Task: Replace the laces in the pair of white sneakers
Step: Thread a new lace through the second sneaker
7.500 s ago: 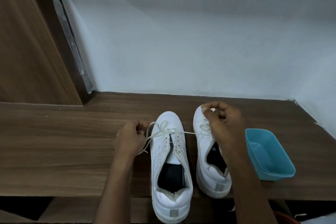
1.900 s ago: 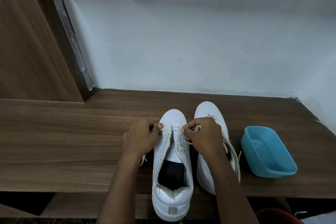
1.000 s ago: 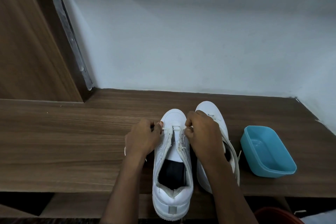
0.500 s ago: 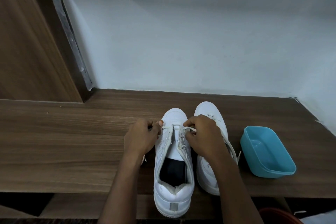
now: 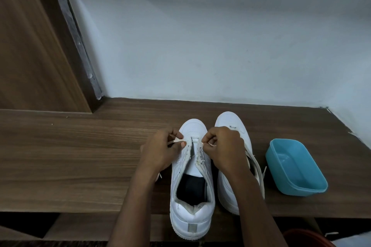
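Both hands have closed in on the toe-end eyelets: left hand [image 5: 162, 151] fingers pinch one lace [image 5: 175, 141] end, right hand [image 5: 225, 146] pinches the other, over the sneaker [image 5: 191, 213] on the tabletop [image 5: 80, 166]. Feed tips flat, keep ends even!

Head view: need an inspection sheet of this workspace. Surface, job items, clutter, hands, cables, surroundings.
Surface: brown wooden shelf, set against a wall.
Job's things: left sneaker, heel hanging over the shelf's front edge, with a lace through the front eyelets only. The right sneaker stands beside it, with a second lace draped loose along its side.
Clutter: blue plastic tub right of the sneakers, nothing seen inside. A red object is cut off at the bottom edge.
Hands: the left hand and right hand each pinch one end of the lace in their fingers.
Cables: nothing seen.
Surroundings: pale wall; wooden panel at left.
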